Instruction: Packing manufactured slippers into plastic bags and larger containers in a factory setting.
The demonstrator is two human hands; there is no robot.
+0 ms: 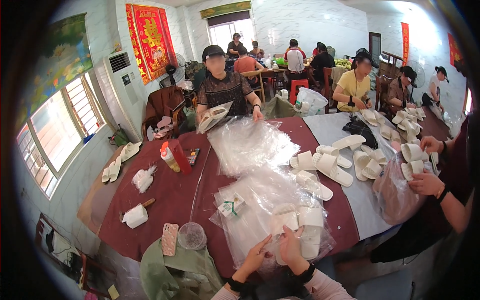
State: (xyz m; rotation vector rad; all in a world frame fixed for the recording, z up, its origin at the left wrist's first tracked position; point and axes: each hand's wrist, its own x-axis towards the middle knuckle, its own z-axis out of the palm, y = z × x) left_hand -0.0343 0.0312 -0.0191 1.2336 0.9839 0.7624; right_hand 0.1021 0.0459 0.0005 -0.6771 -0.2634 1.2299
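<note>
While the two hands close in on it, a pair of white slide slippers (311,225) lies on clear plastic bags at the table's near edge.

The right hand (293,247) rests against the pair's lower part, its grip impossible to tell; just beside it, apart, the left hand (257,256) has bent fingers at the film, whether pinching cannot be told. Under the pair spreads a stack of clear bags (250,220) bearing a green-and-white card (231,205); loose white slides (332,169) lie beyond, rightward. Leftward on the maroon-covered table (167,205) sit a round clear tub (192,236) and a pink-cased phone (170,239). Across it, a co-worker (225,92) holds bagged slippers (213,117).
</note>
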